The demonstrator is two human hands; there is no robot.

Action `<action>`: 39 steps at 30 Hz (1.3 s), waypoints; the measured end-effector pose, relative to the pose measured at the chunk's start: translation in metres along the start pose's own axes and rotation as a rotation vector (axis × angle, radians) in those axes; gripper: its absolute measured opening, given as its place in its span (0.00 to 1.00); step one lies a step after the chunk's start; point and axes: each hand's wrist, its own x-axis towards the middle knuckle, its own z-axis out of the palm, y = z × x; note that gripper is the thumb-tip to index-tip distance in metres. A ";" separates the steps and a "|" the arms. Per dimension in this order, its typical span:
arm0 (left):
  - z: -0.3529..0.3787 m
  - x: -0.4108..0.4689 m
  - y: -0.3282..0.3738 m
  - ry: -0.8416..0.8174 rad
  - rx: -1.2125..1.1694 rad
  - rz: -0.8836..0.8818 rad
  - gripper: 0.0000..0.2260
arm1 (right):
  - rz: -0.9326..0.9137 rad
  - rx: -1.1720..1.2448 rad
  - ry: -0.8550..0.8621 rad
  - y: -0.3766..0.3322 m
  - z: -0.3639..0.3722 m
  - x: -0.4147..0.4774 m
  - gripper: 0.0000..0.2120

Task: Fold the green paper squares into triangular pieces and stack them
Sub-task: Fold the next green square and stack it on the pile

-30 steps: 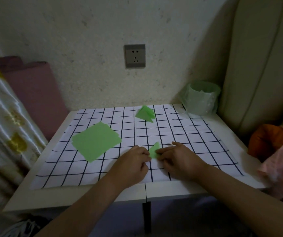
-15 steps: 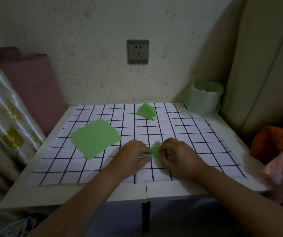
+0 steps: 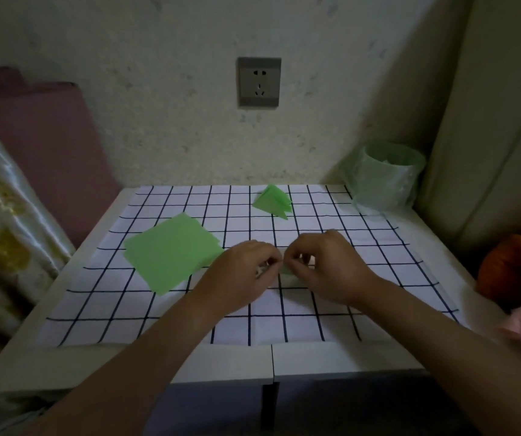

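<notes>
Head view. The left hand [image 3: 240,275] and right hand [image 3: 325,269] meet over the middle of a checked cloth [image 3: 284,316] spread on a white worktop [image 3: 237,360]. Both hands have their fingers curled, knuckles up. Each grip is closed, thumb against fingertips, on a small green piece [image 3: 286,271] held between them. Only a sliver of this piece shows in the gap between the two grips. The rest is hidden by the fingers, so its fold state cannot be told. The piece sits low at the cloth; whether it touches the cloth cannot be told.

Just beside the left grip, on its outer side and slightly beyond it, lies the stack of flat green paper squares [image 3: 171,253]. It is turned corner-on to the viewer, and its near corner reaches toward the left wrist. It is close to the hand; contact cannot be told.

Well beyond both grips, toward the wall, rest the folded triangles [image 3: 273,201]. They are piled together, apart from the hands.

Beyond and outward of the right grip, at the far corner of the worktop, stands a bin [image 3: 385,180] with a green liner. A wall socket [image 3: 258,82] is set in the wall straight beyond the grips. A pale curtain [image 3: 4,234] hangs outward of the left arm. An orange bundle [image 3: 511,265] lies outward of the right arm, off the worktop.
</notes>
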 end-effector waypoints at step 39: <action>-0.048 -0.007 -0.013 -0.144 -0.548 -0.770 0.06 | 0.583 0.578 -0.155 0.010 -0.024 0.009 0.10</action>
